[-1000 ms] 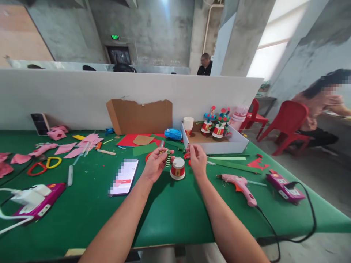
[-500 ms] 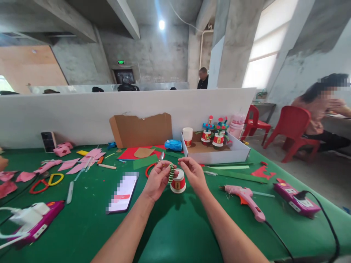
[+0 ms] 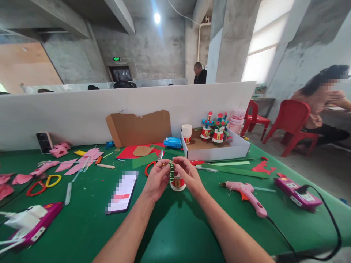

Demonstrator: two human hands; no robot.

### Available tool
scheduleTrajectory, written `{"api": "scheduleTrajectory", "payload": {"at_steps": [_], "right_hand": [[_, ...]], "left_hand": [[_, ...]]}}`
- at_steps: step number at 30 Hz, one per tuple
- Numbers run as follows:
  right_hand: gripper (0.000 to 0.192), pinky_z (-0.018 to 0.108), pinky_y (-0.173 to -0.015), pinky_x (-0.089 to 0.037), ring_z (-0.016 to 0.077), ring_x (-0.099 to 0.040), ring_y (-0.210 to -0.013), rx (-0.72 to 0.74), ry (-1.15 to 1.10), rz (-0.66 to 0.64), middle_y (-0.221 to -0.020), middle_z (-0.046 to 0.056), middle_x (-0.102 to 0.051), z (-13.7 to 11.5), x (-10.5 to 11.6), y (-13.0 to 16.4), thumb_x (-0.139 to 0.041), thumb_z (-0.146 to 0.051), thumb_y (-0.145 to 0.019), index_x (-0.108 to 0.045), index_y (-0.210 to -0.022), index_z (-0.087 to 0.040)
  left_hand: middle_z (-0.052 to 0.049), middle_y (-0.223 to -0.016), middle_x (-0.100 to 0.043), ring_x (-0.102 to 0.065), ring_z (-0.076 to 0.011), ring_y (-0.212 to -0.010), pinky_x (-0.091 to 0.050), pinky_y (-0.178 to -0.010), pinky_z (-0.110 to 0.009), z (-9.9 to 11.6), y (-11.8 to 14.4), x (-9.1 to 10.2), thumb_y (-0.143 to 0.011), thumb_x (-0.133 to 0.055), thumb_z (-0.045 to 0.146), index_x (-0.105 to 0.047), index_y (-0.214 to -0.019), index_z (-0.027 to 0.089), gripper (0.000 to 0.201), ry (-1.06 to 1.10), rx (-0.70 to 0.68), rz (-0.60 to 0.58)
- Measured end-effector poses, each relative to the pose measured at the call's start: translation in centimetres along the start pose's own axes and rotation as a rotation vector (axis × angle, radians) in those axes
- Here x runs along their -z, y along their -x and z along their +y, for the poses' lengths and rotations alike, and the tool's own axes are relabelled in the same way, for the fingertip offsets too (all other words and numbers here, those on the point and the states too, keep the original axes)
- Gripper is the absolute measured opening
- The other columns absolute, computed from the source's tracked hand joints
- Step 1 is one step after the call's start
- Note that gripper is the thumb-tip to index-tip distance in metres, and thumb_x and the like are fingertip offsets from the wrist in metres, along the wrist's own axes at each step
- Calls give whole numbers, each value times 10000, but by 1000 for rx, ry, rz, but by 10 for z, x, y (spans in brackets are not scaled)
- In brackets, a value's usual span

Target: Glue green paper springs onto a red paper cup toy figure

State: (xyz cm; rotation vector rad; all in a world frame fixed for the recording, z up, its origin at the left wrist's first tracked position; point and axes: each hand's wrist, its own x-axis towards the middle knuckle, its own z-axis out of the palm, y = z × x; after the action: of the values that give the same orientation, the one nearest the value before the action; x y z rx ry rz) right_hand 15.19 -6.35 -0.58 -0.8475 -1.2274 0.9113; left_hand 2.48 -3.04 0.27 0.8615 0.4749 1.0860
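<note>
A folded green-and-white paper spring (image 3: 172,172) hangs upright between my hands. Its upper end is pinched by the fingers of my left hand (image 3: 158,178). My right hand (image 3: 189,174) has its fingertips closed at the top of the same spring, from the other side. Right behind and below my fingers, an upside-down red-and-white paper cup (image 3: 178,183) stands on the green table; my hands partly cover it.
A white box (image 3: 216,153) holds decorated cup figures and another cup. A pink glue gun (image 3: 248,195) and a power strip (image 3: 297,191) lie right. To the left are a phone (image 3: 123,191), pink paper pieces (image 3: 65,165) and another power strip (image 3: 38,223). Scissors (image 3: 150,167) lie behind my left hand.
My right hand has moved left, bringing its fingertips to the top of the paper spring. My left hand keeps its hold. The view has shifted slightly.
</note>
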Motion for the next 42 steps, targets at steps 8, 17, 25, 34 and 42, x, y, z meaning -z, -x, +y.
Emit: {"api": "scheduleTrajectory", "payload": {"at_steps": [8,17,25,34,42], "right_hand": [[277,323,-773,-517,178,-619,-833,-18,50,13,-962,36,-659,0,4,-1,-623,-428,-819,-623,-1015,-233],[287,293,-687,-487,156,-585,-720,9,139,67,-795,-1,-608,6,1,-3,-691,-439,-754,-544,-868,-221],[325,304,-729,-490,164,-596,-780,-43,49,8,-832,2,-603,8,1,-5,-733,-438,-711,-550,-871,-222],[301,261,-617,-466,132,-557,-658,-120,-27,34,-724,-28,-580,4,-1,-3,-741,-435,-701,-568,-820,-219],[295,287,-631,-499,147,-595,-644,-159,-33,58,-711,-22,-599,-3,-2,-1,-743,-446,-693,-582,-789,-219]], "left_hand": [[7,-722,-696,-648,-111,-623,-484,-612,-210,-2,-2,0,-577,-868,330,-638,-867,158,408,-56,-14,37],[-42,-831,-720,-664,-166,-798,-498,-745,-271,-5,-4,3,-665,-789,373,-643,-874,167,327,-272,-254,112],[-18,-840,-670,-591,-128,-784,-467,-736,-239,-8,-4,5,-688,-764,332,-684,-840,171,236,-338,-295,127],[1,-757,-647,-571,-118,-711,-457,-673,-230,-14,-6,7,-689,-759,347,-666,-802,165,234,-384,-279,129],[-12,-750,-667,-607,-142,-708,-482,-662,-241,-11,-4,3,-678,-766,362,-676,-817,172,252,-470,-334,124]]}}
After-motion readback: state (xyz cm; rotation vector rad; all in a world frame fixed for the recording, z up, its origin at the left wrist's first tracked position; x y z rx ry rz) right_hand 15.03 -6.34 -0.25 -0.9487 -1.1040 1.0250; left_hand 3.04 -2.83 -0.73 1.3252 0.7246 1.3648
